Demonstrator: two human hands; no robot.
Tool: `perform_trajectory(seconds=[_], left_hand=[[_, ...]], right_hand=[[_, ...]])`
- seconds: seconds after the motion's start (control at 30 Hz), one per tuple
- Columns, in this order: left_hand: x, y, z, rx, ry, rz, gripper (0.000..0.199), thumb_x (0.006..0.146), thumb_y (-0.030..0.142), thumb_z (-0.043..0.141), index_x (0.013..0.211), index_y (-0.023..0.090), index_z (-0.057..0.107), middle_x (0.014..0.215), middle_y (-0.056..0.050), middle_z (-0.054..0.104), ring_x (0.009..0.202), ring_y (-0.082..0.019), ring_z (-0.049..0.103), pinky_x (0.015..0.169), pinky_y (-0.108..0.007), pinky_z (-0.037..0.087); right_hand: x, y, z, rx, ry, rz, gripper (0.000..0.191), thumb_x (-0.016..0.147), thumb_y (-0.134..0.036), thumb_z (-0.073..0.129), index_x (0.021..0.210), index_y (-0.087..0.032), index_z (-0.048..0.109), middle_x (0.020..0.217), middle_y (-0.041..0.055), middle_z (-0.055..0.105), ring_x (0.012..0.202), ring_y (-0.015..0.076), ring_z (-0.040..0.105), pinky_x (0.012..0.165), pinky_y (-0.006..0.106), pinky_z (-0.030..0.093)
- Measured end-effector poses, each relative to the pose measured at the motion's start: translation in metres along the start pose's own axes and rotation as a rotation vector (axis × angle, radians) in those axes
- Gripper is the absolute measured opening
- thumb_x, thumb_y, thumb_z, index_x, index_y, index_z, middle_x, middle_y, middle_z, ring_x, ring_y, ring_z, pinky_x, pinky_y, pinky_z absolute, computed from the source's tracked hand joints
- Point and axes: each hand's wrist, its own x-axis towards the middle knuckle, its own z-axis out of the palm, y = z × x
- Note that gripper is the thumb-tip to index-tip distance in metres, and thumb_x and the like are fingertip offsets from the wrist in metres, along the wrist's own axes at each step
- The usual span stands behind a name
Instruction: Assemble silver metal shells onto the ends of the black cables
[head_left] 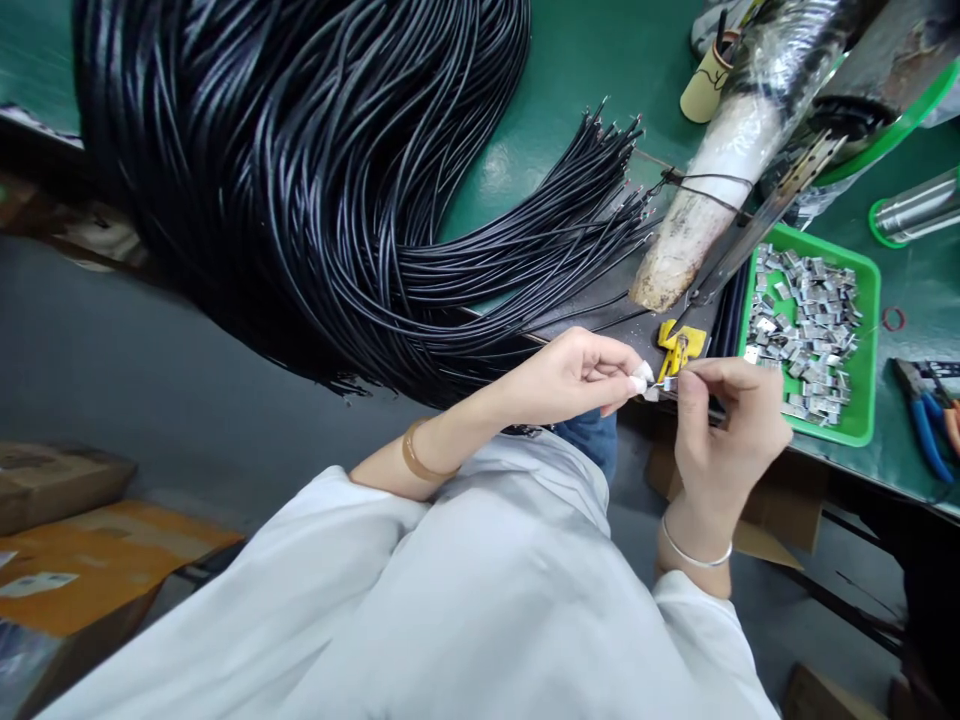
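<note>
My left hand is closed in a pinch, with white wrapping on its fingertips; what lies between those fingers is too small to make out. Close against it, my right hand pinches a small silvery metal piece between thumb and forefinger. Just behind the fingertips is a yellow clip-like fixture at the table edge. A big bundle of black cables lies to the left, its stripped ends fanned toward the fixture. Beside my right hand, a green tray holds many small metal connector shells.
A white, plastic-wrapped machine arm slants down above the fixture, a metal bar beside it. Pliers with blue and orange handles, a solder wire spool and a yellow cup stand on the green table. Cardboard boxes sit on the floor.
</note>
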Motion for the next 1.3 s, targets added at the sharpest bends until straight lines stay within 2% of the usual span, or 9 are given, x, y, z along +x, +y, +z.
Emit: perform_trajectory(seconds=[0.07, 0.1, 0.3, 0.43, 0.6, 0.77, 0.9, 1.1, 1.3], left_hand=[[0.001, -0.003, 0.003, -0.008, 0.098, 0.006, 0.022, 0.088, 0.031, 0.067, 0.084, 0.010, 0.072, 0.063, 0.000, 0.057, 0.055, -0.008, 0.047, 0.052, -0.021, 0.039], [0.003, -0.005, 0.006, 0.004, 0.153, 0.027, 0.022, 0.088, 0.031, 0.069, 0.083, 0.010, 0.073, 0.064, 0.000, 0.058, 0.056, -0.008, 0.048, 0.053, -0.021, 0.039], [0.013, -0.011, 0.013, 0.022, 0.311, 0.143, 0.017, 0.084, 0.027, 0.070, 0.080, 0.011, 0.074, 0.064, 0.001, 0.060, 0.057, -0.007, 0.048, 0.056, -0.020, 0.042], [0.019, -0.012, 0.012, 0.098, 0.382, 0.148, 0.019, 0.085, 0.026, 0.066, 0.077, 0.011, 0.073, 0.069, -0.001, 0.064, 0.062, -0.008, 0.052, 0.059, -0.020, 0.044], [0.022, -0.014, 0.014, 0.176, 0.464, 0.148, 0.020, 0.087, 0.027, 0.065, 0.078, 0.011, 0.073, 0.067, -0.001, 0.062, 0.058, -0.007, 0.047, 0.052, -0.018, 0.038], [0.022, -0.011, 0.014, 0.228, 0.472, 0.199, 0.019, 0.089, 0.026, 0.064, 0.083, 0.012, 0.075, 0.069, -0.001, 0.063, 0.058, -0.007, 0.047, 0.051, -0.019, 0.036], [0.021, -0.008, 0.013, 0.214, 0.442, 0.190, 0.019, 0.089, 0.026, 0.064, 0.083, 0.012, 0.075, 0.071, -0.001, 0.063, 0.059, -0.007, 0.047, 0.051, -0.019, 0.036], [0.019, -0.008, 0.012, 0.281, 0.412, 0.139, 0.020, 0.088, 0.024, 0.063, 0.078, 0.010, 0.073, 0.063, 0.001, 0.054, 0.055, -0.006, 0.035, 0.049, -0.021, 0.027], [0.019, -0.007, 0.013, 0.320, 0.418, 0.134, 0.018, 0.086, 0.023, 0.063, 0.079, 0.010, 0.074, 0.059, 0.004, 0.047, 0.053, -0.005, 0.031, 0.048, -0.021, 0.024]], right_hand=[[0.000, 0.001, 0.003, -0.112, 0.043, -0.146, 0.008, 0.091, -0.020, 0.069, 0.096, -0.024, 0.063, 0.084, -0.0027, 0.069, 0.076, 0.0114, 0.069, 0.072, 0.023, 0.057], [0.000, 0.001, 0.004, -0.123, 0.061, -0.174, 0.010, 0.090, -0.018, 0.069, 0.096, -0.024, 0.063, 0.083, -0.0030, 0.070, 0.076, 0.0114, 0.070, 0.071, 0.023, 0.057], [0.001, -0.004, 0.012, 0.025, 0.185, -0.078, 0.014, 0.089, -0.014, 0.069, 0.099, -0.023, 0.065, 0.099, 0.0011, 0.076, 0.091, 0.0178, 0.076, 0.077, 0.031, 0.064], [-0.001, -0.005, 0.016, -0.013, 0.154, -0.104, 0.016, 0.086, -0.012, 0.072, 0.096, -0.023, 0.067, 0.103, 0.0022, 0.078, 0.095, 0.0208, 0.078, 0.076, 0.033, 0.066], [0.003, -0.001, 0.019, -0.013, 0.125, -0.112, 0.017, 0.087, -0.012, 0.071, 0.099, -0.024, 0.069, 0.107, 0.0022, 0.078, 0.100, 0.0221, 0.077, 0.082, 0.036, 0.066], [0.009, -0.008, 0.016, 0.000, 0.158, -0.094, 0.019, 0.084, -0.010, 0.074, 0.097, -0.024, 0.071, 0.108, 0.0031, 0.078, 0.100, 0.0227, 0.077, 0.086, 0.038, 0.067], [0.007, -0.013, 0.015, 0.006, 0.151, -0.063, 0.019, 0.083, -0.010, 0.075, 0.094, -0.024, 0.070, 0.113, 0.0036, 0.078, 0.096, 0.0222, 0.078, 0.083, 0.038, 0.068], [0.000, -0.006, 0.015, -0.011, 0.112, -0.103, 0.020, 0.081, -0.008, 0.075, 0.091, -0.021, 0.065, 0.113, 0.0049, 0.078, 0.095, 0.0200, 0.078, 0.082, 0.033, 0.067], [0.003, -0.004, 0.011, 0.048, 0.095, -0.069, 0.018, 0.084, -0.008, 0.072, 0.096, -0.021, 0.066, 0.105, 0.0027, 0.079, 0.099, 0.0207, 0.078, 0.082, 0.031, 0.065]])
